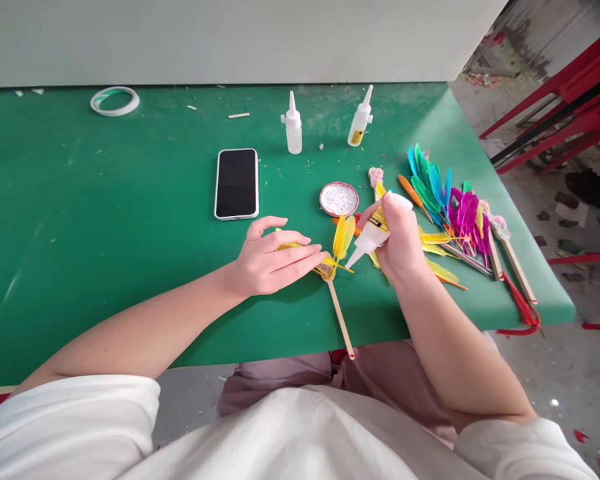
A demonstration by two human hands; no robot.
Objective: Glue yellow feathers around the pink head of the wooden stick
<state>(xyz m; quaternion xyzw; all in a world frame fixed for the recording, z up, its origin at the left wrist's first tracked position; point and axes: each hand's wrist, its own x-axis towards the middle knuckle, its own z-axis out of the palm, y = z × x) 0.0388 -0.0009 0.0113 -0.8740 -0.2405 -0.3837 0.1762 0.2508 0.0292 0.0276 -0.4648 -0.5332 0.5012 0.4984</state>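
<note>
My left hand (280, 260) lies with its fingers stretched out over yellow feathers and the head of a stick-handled piece. The wooden handle (341, 319) of that piece points down to the table's front edge. One yellow feather (343, 237) stands up just past my left fingertips. In my right hand (400, 240) is a white glue bottle (375, 230) with a yellow label, tilted so its nozzle points down left, close to the feathers. Beneath and right of my right hand lie more yellow feathers (443, 272), some with orange shafts.
A phone (237, 183), a round dish of white bits (339, 199), two upright glue bottles (294, 130) (360, 123) and a tape roll (115, 101) are on the green table (105, 200). Blue, green and magenta feathers (465, 213) and wooden handles (517, 267) with red tassels lie right.
</note>
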